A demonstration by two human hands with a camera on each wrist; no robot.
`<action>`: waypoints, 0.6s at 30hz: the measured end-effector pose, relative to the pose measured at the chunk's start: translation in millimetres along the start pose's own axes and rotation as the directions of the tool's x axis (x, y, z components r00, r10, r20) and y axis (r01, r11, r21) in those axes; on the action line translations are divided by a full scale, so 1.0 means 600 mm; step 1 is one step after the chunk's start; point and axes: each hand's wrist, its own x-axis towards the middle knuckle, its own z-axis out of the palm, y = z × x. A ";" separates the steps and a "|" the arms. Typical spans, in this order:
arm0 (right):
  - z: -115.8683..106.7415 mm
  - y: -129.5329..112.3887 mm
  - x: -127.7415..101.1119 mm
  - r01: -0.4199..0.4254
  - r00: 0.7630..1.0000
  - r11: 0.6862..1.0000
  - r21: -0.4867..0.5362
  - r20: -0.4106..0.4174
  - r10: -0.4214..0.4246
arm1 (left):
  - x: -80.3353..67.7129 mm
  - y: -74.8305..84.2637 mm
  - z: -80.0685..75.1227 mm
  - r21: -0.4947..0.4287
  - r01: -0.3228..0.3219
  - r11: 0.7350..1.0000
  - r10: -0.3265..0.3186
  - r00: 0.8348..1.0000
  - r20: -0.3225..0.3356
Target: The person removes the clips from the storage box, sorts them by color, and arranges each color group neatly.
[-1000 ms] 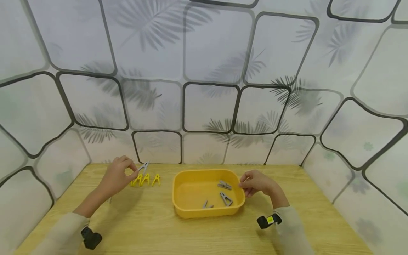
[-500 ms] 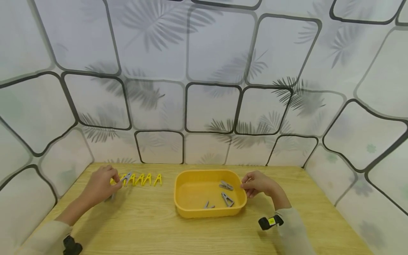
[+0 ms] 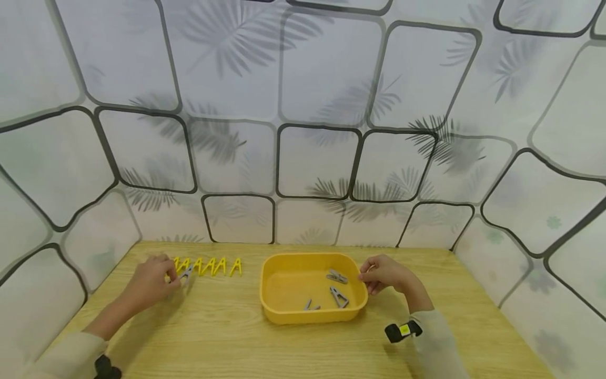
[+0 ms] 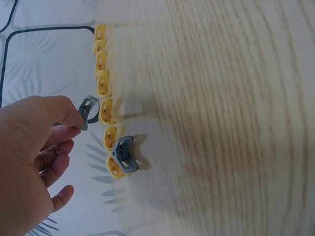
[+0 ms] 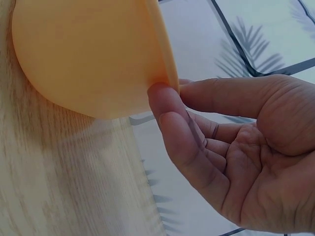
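Observation:
My left hand (image 3: 150, 284) pinches a grey clothespin (image 4: 87, 112) between thumb and forefinger, just above the tabletop. Beside it, several yellow clothespins (image 3: 210, 266) stand in a row, legs down. A second grey clothespin (image 4: 125, 154) stands in front of that row in the left wrist view; my left hand hides it from the head view. With thumb and fingers, my right hand (image 3: 387, 273) grips the right rim of a yellow plastic tray (image 3: 310, 317). Inside it lie a few grey clothespins (image 3: 339, 297), toward the right and front.
The light wooden table (image 3: 227, 342) meets a patterned wall covering (image 3: 312, 158) at the back and on both sides. The yellow row stands close to the back edge, left of the tray. Bare wood shows in front of the tray.
My left hand has moved left along the yellow row and come slightly lower, still pinching the grey clothespin. The right hand keeps its grip on the tray rim.

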 end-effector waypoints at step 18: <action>0.000 0.001 0.001 0.002 1.000 1.000 0.002 0.003 -0.002 | -0.019 0.002 0.020 0.009 0.107 0.994 -0.107 0.989 0.101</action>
